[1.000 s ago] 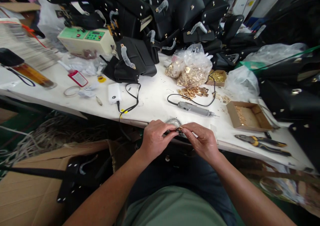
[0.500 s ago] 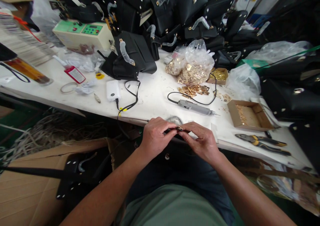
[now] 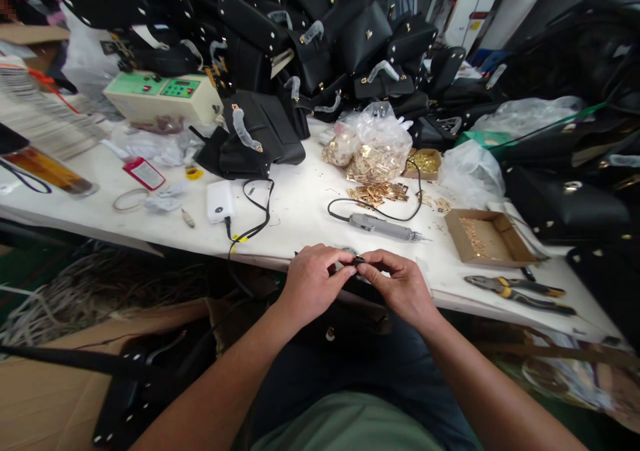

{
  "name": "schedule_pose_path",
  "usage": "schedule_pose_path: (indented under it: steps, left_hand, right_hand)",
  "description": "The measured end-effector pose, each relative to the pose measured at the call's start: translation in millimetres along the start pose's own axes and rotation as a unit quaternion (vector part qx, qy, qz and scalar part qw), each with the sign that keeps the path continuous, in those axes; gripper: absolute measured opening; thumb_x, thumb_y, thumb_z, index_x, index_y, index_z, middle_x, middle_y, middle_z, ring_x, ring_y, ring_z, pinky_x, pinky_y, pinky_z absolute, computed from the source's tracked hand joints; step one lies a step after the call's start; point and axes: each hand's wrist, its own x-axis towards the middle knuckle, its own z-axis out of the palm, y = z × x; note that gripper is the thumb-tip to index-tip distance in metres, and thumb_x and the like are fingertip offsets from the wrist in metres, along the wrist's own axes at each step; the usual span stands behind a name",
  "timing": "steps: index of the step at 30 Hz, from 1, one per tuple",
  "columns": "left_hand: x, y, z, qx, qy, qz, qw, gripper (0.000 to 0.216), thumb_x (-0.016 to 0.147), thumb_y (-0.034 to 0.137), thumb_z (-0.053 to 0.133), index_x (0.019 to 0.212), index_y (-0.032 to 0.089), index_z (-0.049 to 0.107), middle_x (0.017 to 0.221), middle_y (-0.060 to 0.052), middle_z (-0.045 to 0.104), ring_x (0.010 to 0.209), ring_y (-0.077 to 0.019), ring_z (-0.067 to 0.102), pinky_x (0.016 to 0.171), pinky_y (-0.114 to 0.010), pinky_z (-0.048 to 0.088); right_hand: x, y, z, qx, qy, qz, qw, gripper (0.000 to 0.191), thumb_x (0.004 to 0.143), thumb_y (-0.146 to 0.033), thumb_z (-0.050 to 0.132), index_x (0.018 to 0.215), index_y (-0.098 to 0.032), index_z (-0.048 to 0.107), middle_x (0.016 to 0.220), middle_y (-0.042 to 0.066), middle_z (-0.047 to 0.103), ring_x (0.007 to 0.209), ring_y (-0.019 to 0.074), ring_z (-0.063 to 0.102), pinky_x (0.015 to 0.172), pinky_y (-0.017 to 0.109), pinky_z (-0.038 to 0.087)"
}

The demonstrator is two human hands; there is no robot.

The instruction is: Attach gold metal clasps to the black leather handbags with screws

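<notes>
In front of the table edge, my left hand (image 3: 315, 279) and my right hand (image 3: 397, 281) meet, fingertips almost touching. Both are closed in a pinch on a small black piece (image 3: 359, 260) with a glint of metal. Fingers cover most of it, so its full shape is hidden. Below them, a black bag (image 3: 350, 314) with a metal stud lies in my lap, largely in shadow. A grey pen-shaped electric screwdriver (image 3: 383, 226) lies on the table just beyond my hands, its cable looping behind it.
On the white table (image 3: 290, 218) are gold metal fittings (image 3: 380, 194), a plastic bag of fittings (image 3: 377, 154), a cardboard tray (image 3: 487, 238), pliers (image 3: 520, 292), a white box with a cable (image 3: 220, 201) and a red bottle (image 3: 144, 172). Black handbags (image 3: 270, 131) crowd the back. An open carton (image 3: 45, 398) stands lower left.
The view has tilted up slightly, so the table things sit lower and a little left. Both hands keep their pinch on the small black piece; its gold glint shows less now.
</notes>
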Motion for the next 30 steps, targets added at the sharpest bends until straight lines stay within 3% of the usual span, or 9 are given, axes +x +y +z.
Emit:
schedule_pose_path:
  steps: [11,30]
  left_hand:
    - [0.2,0.0,-3.0,-0.05,-0.016,-0.015,0.998,0.013,0.093,0.026,0.069,0.102,0.027,0.078,0.095,0.0,0.08,0.087,-0.0195,0.074,0.083,-0.033,0.055]
    - [2.3,9.5,-0.7,-0.112,-0.037,-0.049,0.992,0.017,0.094,0.02,0.063,0.102,0.025,0.077,0.095,0.003,0.08,0.085,-0.0163,0.075,0.078,-0.026,0.055]
  right_hand:
    - [-3.6,-5.4,0.2,-0.049,0.017,-0.081,0.995,0.014,0.092,-0.033,0.072,0.097,-0.022,0.078,0.092,0.006,0.076,0.085,0.0211,0.069,0.075,0.032,0.053]
    - [-1.1,-5.7,-4.3,-0.098,0.012,-0.112,0.989,0.008,0.094,-0.029,0.07,0.093,-0.022,0.074,0.086,0.003,0.071,0.077,0.0176,0.063,0.07,0.029,0.049]
